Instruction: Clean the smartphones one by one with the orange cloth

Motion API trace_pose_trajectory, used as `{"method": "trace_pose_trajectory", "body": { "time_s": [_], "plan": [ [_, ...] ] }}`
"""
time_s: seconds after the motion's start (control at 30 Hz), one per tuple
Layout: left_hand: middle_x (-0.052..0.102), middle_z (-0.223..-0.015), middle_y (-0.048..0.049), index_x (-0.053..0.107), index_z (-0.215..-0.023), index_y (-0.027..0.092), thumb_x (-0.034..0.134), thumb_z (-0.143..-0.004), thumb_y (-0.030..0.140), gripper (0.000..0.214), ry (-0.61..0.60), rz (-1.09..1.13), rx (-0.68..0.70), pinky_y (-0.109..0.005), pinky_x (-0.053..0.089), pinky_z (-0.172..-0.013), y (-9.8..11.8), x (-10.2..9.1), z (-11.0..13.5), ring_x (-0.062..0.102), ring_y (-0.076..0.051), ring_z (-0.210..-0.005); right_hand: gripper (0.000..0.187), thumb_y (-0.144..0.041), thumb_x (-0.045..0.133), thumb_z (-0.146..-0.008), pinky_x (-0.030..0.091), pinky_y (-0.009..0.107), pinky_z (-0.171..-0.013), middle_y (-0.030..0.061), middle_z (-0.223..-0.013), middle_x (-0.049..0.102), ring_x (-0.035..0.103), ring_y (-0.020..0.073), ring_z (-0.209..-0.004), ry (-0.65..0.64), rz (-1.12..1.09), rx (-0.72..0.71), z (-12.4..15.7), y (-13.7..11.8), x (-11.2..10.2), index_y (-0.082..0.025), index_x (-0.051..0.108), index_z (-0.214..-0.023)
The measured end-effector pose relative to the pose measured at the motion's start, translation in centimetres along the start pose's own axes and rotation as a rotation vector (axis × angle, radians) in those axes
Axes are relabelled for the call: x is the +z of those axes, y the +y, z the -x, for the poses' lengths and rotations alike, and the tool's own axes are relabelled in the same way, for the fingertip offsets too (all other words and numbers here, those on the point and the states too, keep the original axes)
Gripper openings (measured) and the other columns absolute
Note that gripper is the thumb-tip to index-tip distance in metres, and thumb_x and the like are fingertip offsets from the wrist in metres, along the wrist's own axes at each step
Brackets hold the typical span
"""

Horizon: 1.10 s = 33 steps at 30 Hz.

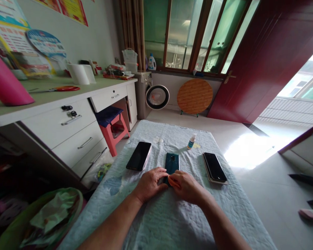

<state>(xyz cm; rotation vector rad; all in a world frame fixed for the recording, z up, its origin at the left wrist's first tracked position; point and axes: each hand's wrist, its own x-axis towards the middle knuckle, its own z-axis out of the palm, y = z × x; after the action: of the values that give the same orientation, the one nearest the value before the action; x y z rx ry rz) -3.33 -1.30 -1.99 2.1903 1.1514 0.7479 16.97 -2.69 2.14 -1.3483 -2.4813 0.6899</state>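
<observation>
A dark teal phone (171, 162) lies in the middle of a pale blue towel (169, 215) spread over a table. My left hand (150, 183) rests on the phone's near left corner, fingers curled against it. My right hand (185, 185) is pinched at the phone's near edge, thumb and fingers pressed together on something I cannot make out. A black phone (139, 156) lies to the left, and a phone stack with a black screen (214, 167) to the right. A small white bottle with a blue label (191, 142) stands behind the teal phone.
A white desk with drawers (75, 128) runs along the left, with a red stool (112, 129) tucked under it. A green basin of crumpled bags (45, 217) sits at lower left. A washing machine (152, 94), a round wooden tabletop (194, 96) and a red door (263, 59) stand beyond.
</observation>
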Motion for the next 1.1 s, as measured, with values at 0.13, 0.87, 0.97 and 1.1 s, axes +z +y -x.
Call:
{"method": "trace_pose_trajectory", "body": {
  "time_s": [0.13, 0.87, 0.97, 1.1],
  "plan": [
    [0.067, -0.124, -0.0067, 0.071, -0.110, 0.023, 0.072, -0.081, 0.034, 0.031, 0.015, -0.007, -0.001, -0.036, 0.048, -0.102, 0.0, 0.1, 0.0, 0.062, -0.024, -0.115, 0.013, -0.010, 0.048, -0.079, 0.032, 0.020, -0.068, -0.0027, -0.073, 0.054, 0.044, 0.0091, -0.066, -0.034, -0.061, -0.056, 0.2, -0.6, -0.2, -0.019, 0.054, -0.071],
    [0.067, -0.124, -0.0073, 0.071, -0.107, 0.022, 0.078, -0.072, 0.021, 0.036, 0.013, 0.017, -0.044, -0.035, 0.049, -0.100, 0.2, -0.1, 0.0, 0.062, -0.024, -0.115, 0.012, -0.031, 0.051, -0.076, 0.036, 0.024, -0.058, 0.0008, -0.067, 0.059, 0.052, 0.0141, -0.061, 0.571, -0.029, 0.428, 0.1, 5.8, -2.0, -0.020, 0.055, -0.076],
    [0.067, -0.123, -0.0074, 0.071, -0.106, 0.022, 0.077, -0.071, 0.020, 0.035, 0.019, 0.033, -0.049, -0.034, 0.051, -0.096, 0.2, -0.1, 0.1, 0.063, -0.024, -0.113, 0.012, -0.032, 0.051, -0.076, 0.036, 0.025, -0.059, 0.0015, -0.069, 0.059, 0.053, 0.0147, -0.063, 0.581, 0.000, 0.426, 0.0, 6.0, -1.6, -0.020, 0.053, -0.074],
    [0.068, -0.120, -0.0061, 0.072, -0.105, 0.022, 0.076, -0.072, 0.021, 0.033, 0.026, 0.050, -0.061, -0.031, 0.054, -0.086, 0.3, -0.2, 0.1, 0.065, -0.024, -0.105, 0.010, -0.030, 0.050, -0.077, 0.036, 0.025, -0.062, 0.0020, -0.072, 0.059, 0.053, 0.0152, -0.066, 0.612, 0.047, 0.407, -0.2, 6.4, -1.2, -0.021, 0.052, -0.075]
  ]
}}
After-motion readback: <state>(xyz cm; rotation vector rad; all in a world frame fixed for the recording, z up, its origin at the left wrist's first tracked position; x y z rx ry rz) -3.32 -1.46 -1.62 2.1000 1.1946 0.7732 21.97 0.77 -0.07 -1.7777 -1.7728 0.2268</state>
